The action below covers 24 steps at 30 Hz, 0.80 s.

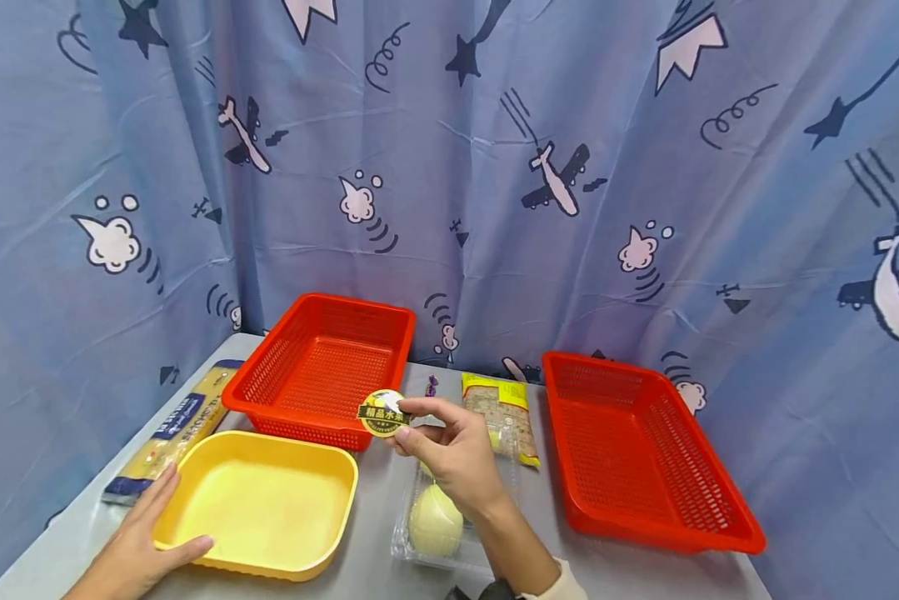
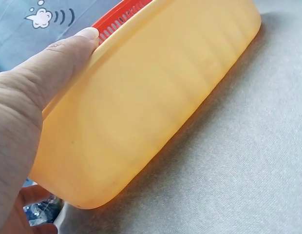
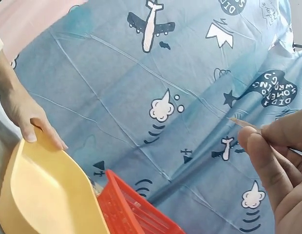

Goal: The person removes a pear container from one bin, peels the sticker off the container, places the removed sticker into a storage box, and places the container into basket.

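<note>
My right hand (image 1: 456, 462) pinches a round label (image 1: 380, 423), gold and black with Chinese lettering, between thumb and fingers. It is held up over the table, and the right wrist view shows it as a thin edge (image 3: 244, 123). Below that hand is a clear plastic box (image 1: 460, 560) with pale round fruit (image 1: 436, 523), partly hidden by the wrist. My left hand (image 1: 137, 533) rests spread on the near left corner of a yellow plastic bin (image 1: 262, 504). Its thumb lies along the rim in the left wrist view; the fingers are straight on the other side.
Red baskets stand at the back left (image 1: 329, 367) and the right (image 1: 636, 467). A long yellow-and-blue packet (image 1: 182, 425) lies left of the bin. Behind the fruit box are a yellow-topped food bag (image 1: 505, 408) and a small purple wrapper (image 1: 432, 386). A patterned curtain (image 1: 449, 208) hangs behind.
</note>
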Motion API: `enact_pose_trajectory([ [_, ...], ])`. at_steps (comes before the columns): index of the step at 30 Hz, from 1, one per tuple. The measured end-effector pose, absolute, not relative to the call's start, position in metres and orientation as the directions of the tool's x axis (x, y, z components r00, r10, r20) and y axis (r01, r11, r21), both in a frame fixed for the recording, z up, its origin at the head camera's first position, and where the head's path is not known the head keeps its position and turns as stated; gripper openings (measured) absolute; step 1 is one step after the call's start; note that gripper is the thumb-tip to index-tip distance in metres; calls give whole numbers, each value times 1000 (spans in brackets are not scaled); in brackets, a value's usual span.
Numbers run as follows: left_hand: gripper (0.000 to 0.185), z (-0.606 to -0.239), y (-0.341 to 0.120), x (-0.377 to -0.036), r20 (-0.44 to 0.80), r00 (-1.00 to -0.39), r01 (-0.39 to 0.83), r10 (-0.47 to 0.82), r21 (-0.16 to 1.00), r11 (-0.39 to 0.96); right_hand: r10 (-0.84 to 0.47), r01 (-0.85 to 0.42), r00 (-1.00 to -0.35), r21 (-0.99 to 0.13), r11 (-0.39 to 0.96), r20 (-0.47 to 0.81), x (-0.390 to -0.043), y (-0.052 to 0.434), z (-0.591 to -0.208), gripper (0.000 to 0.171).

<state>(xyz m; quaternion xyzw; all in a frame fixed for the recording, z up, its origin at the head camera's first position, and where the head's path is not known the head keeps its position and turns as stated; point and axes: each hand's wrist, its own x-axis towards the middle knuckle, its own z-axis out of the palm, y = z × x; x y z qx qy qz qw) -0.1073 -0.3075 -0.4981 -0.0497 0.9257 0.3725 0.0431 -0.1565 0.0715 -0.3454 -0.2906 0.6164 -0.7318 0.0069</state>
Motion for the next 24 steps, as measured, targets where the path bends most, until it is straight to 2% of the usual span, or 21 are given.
enact_pose_trajectory([
  [5, 108, -501, -307, -104, 16, -999, -13, -34, 694, 720, -351, -351, -829, -893, -281, 436, -159, 58, -350, 31],
  [7, 107, -502, -308, -102, 32, -999, -3, -34, 693, 721, -357, -334, -831, -896, -292, 427, -159, 51, -352, 31],
  [18, 110, -501, -310, -100, -16, -997, -62, -70, 679, 732, -413, -225, -832, -905, -361, 372, -156, 14, -366, 33],
  [24, 110, -502, -310, -101, -14, -997, -63, -73, 682, 729, -418, -176, -850, -922, -345, 319, -157, -3, -380, 32],
])
